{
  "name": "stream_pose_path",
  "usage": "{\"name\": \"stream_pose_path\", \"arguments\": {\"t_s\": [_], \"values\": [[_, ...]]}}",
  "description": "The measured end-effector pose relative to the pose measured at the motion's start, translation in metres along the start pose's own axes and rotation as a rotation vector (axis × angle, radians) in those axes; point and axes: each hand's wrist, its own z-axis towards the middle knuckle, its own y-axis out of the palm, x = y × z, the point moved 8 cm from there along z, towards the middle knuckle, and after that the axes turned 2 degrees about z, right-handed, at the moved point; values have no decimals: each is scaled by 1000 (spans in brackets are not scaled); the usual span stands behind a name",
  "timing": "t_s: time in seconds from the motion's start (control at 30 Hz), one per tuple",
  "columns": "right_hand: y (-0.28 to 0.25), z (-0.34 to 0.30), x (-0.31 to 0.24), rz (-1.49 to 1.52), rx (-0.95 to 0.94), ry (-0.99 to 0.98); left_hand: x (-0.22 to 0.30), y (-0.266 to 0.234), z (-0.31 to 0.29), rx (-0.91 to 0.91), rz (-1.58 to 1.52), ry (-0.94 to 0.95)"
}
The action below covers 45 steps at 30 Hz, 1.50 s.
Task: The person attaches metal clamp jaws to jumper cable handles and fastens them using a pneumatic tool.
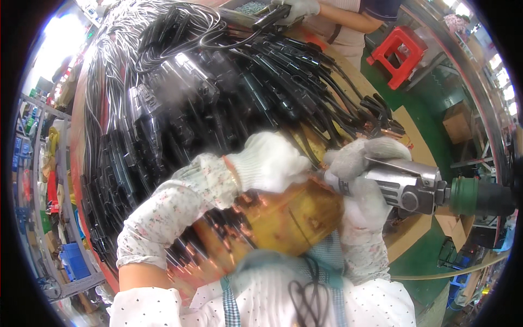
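My left hand, in a white knit glove, is closed at the tool's nose; its fingers hide whatever is in them. A black cable comes down beside these fingers. My right hand, in a soiled white glove, is wrapped round the front of a silver air tool. The tool lies sideways, its green and black rear end pointing right. Under both hands is a worn yellow surface. Copper-coloured cable ends lie in rows by my left forearm.
Black cables with long dark housings cover the bench beyond my hands. At the top, a co-worker's gloved hand holds a dark part near a tray of small pieces. A red stool stands right, a blue bin left.
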Motion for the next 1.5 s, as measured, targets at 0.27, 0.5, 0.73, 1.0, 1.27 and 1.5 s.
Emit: {"name": "stream_pose_path", "arguments": {"t_s": [0.27,0.5,0.73,1.0,1.27,1.5], "values": [[-6,-2,2,-34,18,-129,2,2,1,-55,27,-73],[-2,-7,-2,-80,-41,-193,-3,12,0,-95,0,-128],[-2,-5,0,-83,-107,-227,1,8,3,-93,41,-150],[5,-2,1,-97,-79,-224,-2,2,0,-169,31,-213],[10,-2,-16,-61,-197,-136,9,3,3,21,17,-8],[-46,-40,-13,35,78,245,22,-9,-2,216,83,111]]}}
